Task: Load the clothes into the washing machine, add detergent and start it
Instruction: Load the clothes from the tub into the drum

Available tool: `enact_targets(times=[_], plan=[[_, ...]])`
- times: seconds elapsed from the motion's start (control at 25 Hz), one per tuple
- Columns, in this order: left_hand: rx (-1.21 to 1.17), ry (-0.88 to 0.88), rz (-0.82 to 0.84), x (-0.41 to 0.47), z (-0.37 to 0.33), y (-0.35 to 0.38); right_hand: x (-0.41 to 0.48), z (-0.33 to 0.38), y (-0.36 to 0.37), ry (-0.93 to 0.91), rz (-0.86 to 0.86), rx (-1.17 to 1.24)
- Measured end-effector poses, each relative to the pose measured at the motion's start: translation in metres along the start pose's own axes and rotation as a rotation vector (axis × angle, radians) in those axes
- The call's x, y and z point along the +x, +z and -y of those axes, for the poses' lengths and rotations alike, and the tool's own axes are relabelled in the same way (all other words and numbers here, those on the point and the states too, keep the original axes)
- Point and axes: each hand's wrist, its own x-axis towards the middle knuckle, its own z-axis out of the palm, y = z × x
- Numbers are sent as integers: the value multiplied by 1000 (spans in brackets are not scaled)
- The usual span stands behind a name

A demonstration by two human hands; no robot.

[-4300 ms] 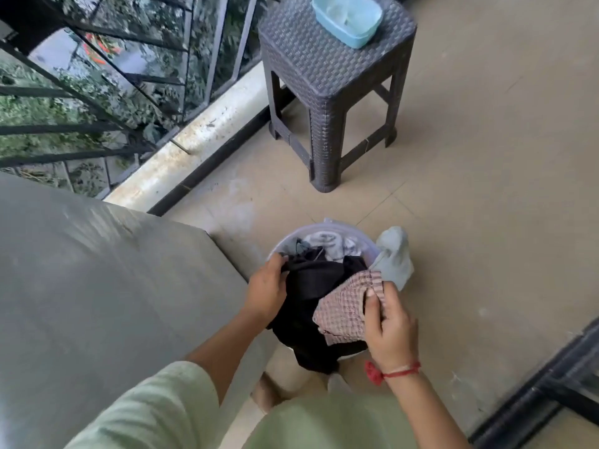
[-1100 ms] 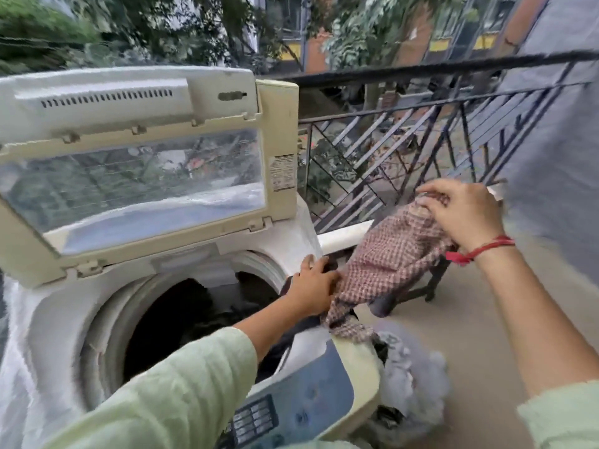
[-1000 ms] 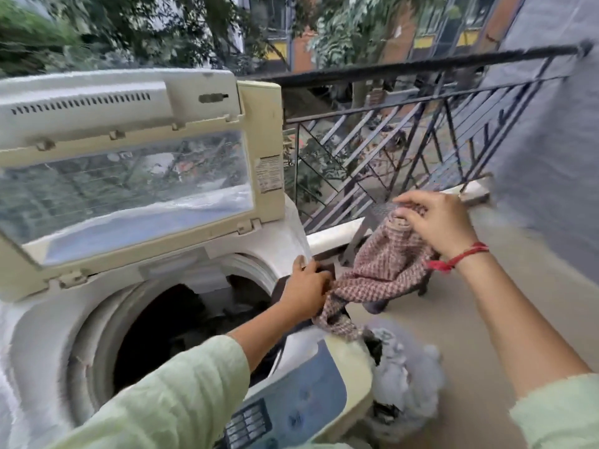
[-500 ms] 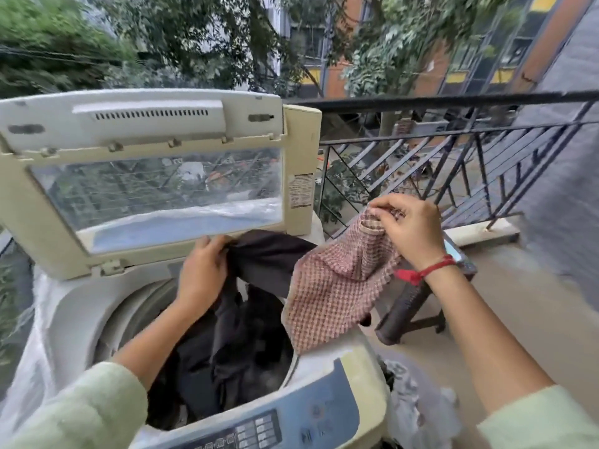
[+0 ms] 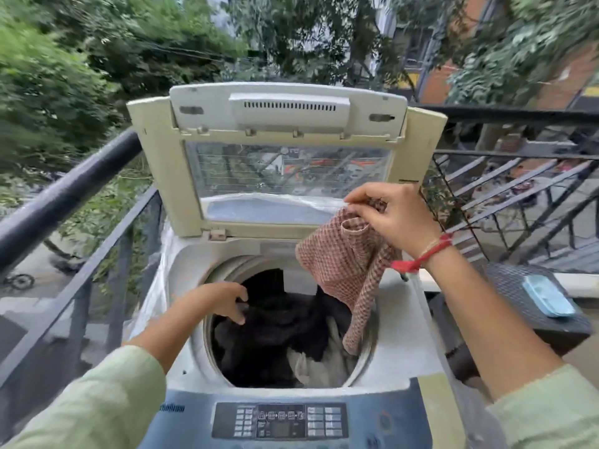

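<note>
Pinching the checked cloth in our right hand so it hangs into the drum, we press dark clothes down with our left hand, fingers spread.

Soft, even daylight from the open air behind the washing machine leaves only faint shadows, with darkness inside it, motion blur smearing the foliage to its left, and wide-angle bowing of the railing beside it.

My right hand pinches the red checked cloth above the open washing machine, its tail hanging into the drum, while my left hand touches the dark clothes inside.
</note>
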Motion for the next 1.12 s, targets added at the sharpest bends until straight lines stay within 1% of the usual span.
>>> enact_targets(times=[0.08,0.12,0.16,0.2,0.24,0.28,0.32,0.36,0.44,0.48,0.52,0.56,0.6,0.64,0.72,0.76,0.8,0.84,0.88,0.92,0.96,1.0,1.04,1.08,1.12], plan=[[-441,213,-208,-2,-19,-17,-4,1,11,32,128,105],[-690,341,-257,-4,-32,-23,-5,0,14,50,178,191],[-876,459,-253,-5,-48,-29,-6,-1,16,62,224,281],[-979,563,-214,-5,-65,-34,-7,-3,17,64,259,355],[-1011,639,-168,-1,-81,-38,-7,-7,17,72,289,400],[-996,678,-143,5,-93,-41,-7,-11,16,109,323,408],[-983,687,-160,10,-100,-46,-7,-18,14,188,374,358],[-974,655,-218,15,-101,-53,-7,-26,11,287,456,222],[-912,537,-342,21,-92,-70,-9,-41,11,455,697,-228],[-780,499,-364,24,-86,-79,-10,-46,16,499,763,-417],[-558,474,-383,27,-79,-89,-12,-46,23,507,730,-551],[-299,439,-422,29,-74,-98,-12,-45,32,488,619,-646],[-77,389,-514,29,-69,-107,-10,-45,40,426,447,-730],[65,326,-646,25,-64,-115,-8,-44,45,341,272,-794],[172,247,-934,18,-55,-120,-13,-48,51,112,-25,-800],[189,251,-1011,14,-52,-114,-17,-50,54,40,-72,-766],[208,270,-975,12,-50,-102,-24,-53,57,34,16,-704],[250,272,-815,11,-51,-83,-33,-54,62,86,229,-614],[319,268,-556,13,-53,-62,-43,-55,69,167,538,-501],[403,262,-220,15,-56,-39,-56,-55,75,267,899,-368],[465,249,119,17,-59,-18,-69,-55,81,374,1222,-221],[493,230,354,18,-62,0,-80,-54,86,480,1422,-90],[482,220,444,21,-64,13,-89,-55,88,544,1468,-4],[420,218,418,23,-65,18,-95,-57,87,571,1382,51],[326,224,337,25,-67,17,-98,-63,83,566,1217,83]])
